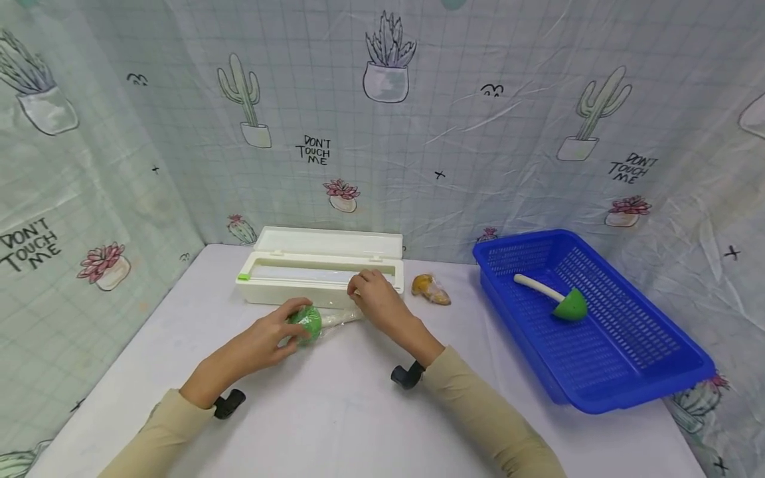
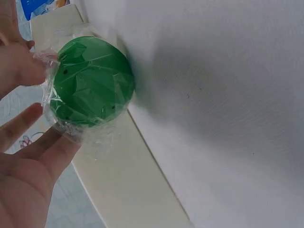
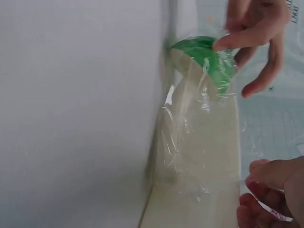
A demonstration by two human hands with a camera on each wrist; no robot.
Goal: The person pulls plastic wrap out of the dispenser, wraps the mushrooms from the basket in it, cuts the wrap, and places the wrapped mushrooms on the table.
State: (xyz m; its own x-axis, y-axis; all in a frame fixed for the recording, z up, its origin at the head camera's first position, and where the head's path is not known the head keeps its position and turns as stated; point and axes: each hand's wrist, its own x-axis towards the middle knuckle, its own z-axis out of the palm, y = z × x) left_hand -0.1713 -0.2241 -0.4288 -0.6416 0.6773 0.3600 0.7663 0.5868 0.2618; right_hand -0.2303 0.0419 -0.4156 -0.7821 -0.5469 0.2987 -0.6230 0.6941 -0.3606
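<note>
A ladle with a green bowl [image 1: 309, 321] and a pale handle lies in clear plastic wrap [image 3: 199, 137] on the table, along the front of a white wrap dispenser [image 1: 299, 293]. My left hand [image 1: 271, 335] is at the bowl, its fingers and thumb curved round the film-covered sides. In the left wrist view, creased film covers the green bowl [image 2: 92, 80]. Over the handle end, my right hand [image 1: 382, 302] pinches the edge of the wrap; in the right wrist view, the fingertips [image 3: 259, 173] hold the film stretched from the ladle.
The dispenser's lid [image 1: 331, 243] stands raised at the back. Right of it lies a small yellow-brown thing [image 1: 429, 289] in clear film. A blue plastic basket [image 1: 514, 338] on the right holds another ladle [image 1: 570, 305], green with a pale handle. A printed cloth hangs behind.
</note>
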